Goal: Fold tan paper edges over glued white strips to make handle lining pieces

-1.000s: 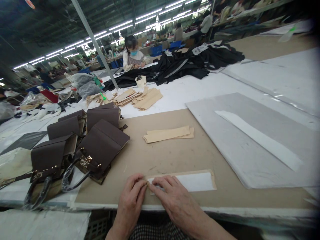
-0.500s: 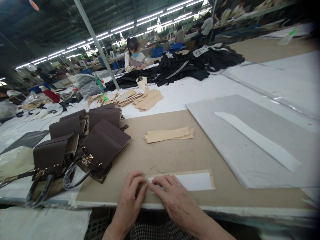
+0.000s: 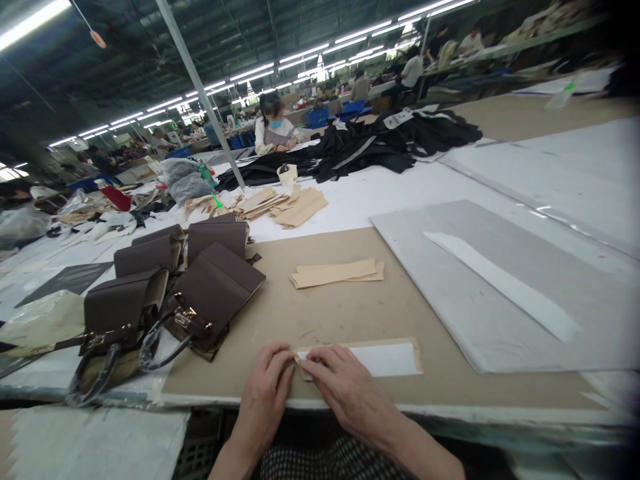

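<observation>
A flat tan strip with a white backing piece [image 3: 383,360] on it lies near the front edge of the work board, its tan border showing around the white. My left hand [image 3: 267,383] pinches the strip's left end between thumb and fingers. Bent over the same end, my right hand [image 3: 345,383] presses and grips it, thumb and fingertips close to the left hand's. The right hand covers part of the white piece. Just beyond, several loose tan strips [image 3: 337,272] lie overlapped on the brown board [image 3: 270,313].
Dark brown handbags [image 3: 220,293] with wrapped handles cluster at left. A grey sheet [image 3: 450,300] bearing a long white strip [image 3: 500,287] lies at right. Farther back are tan pieces [image 3: 300,207], a dark fabric pile [image 3: 370,147], a metal pole [image 3: 205,100] and a seated co-worker [image 3: 274,130].
The camera view has tilted and shifted slightly. Both hands stay at the strip's left end, and the fingertips have drawn closer together there, with the tan edge raised between them.
</observation>
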The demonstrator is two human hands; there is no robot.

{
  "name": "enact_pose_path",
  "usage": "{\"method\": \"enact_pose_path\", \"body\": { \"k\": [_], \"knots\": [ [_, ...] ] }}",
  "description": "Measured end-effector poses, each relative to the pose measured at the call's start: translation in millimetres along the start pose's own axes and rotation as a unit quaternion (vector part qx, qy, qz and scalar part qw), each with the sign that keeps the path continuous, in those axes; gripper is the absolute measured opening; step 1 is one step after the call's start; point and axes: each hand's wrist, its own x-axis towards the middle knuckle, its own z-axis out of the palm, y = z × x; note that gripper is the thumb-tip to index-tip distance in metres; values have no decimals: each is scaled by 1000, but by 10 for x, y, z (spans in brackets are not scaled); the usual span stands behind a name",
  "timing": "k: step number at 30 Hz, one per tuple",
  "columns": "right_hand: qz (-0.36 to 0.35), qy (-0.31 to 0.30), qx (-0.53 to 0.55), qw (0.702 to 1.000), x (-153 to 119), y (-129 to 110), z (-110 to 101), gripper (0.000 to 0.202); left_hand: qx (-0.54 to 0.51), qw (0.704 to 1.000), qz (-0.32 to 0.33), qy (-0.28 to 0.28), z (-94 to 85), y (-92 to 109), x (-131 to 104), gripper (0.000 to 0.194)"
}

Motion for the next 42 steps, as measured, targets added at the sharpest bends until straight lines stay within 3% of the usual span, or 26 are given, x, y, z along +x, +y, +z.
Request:
{"method": "enact_pose_path", "body": {
  "k": [4,9,12,18,22,26,30,34,38,42],
  "knots": [
    [41,74,81,993,-19,53,28,40,-65,994,-82,43,10,29,13,14],
    [72,89,89,990,-19,76,89,43,-86,986,-135,41,26,113,5,35],
    [69,76,25,994,0,30,77,43,-81,985,-149,38,42,178,-19,51],
    [94,-59,-182,977,211,-122,-200,47,-56,987,-138,51,97,212,-35,58],
    [93,-117,-169,974,433,-93,-348,42,-107,980,-159,46,67,176,-58,57],
    [95,-165,-125,974,577,0,-358,28,-165,969,-178,38,9,172,-57,63],
    [90,-181,-87,976,603,11,-361,25,-269,947,-177,-4,-13,178,23,69],
    [94,-209,-50,972,558,-33,-428,22,-350,912,-185,-105,-44,120,153,58],
    [104,-233,-34,966,516,-63,-446,23,-367,889,-205,-184,-158,3,265,52],
    [120,-198,-17,973,502,-43,-302,11,-347,887,-210,-222,-285,-98,330,48]
  ]
}}
